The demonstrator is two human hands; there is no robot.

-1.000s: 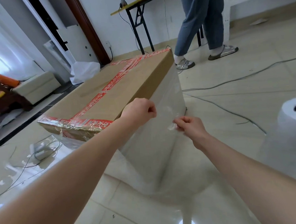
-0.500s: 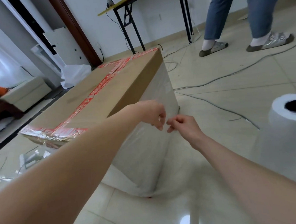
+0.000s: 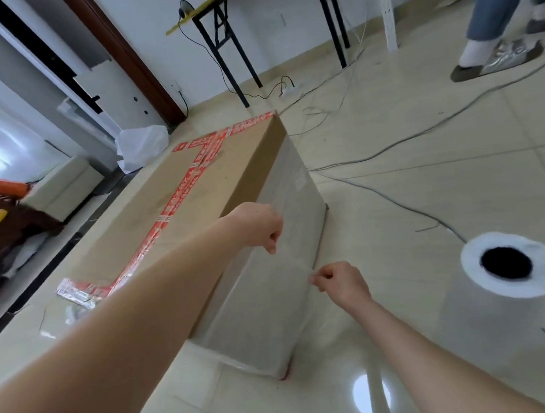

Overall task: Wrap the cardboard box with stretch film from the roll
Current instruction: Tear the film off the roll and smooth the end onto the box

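Both bare arms reach forward. The left hand (image 3: 259, 227) and the lower right hand (image 3: 343, 281) have curled fingers, seemingly pinching clear stretch film (image 3: 270, 301).

Brown box (image 3: 231, 177) with red, white-lettered tape (image 3: 182, 189). Clear greyish film (image 3: 270, 301). At 3 o'clock, white roll (image 3: 492, 321) with black core. Glossy beige floor (image 3: 421, 182). Blue jeans (image 3: 494, 5) at 1 o'clock.
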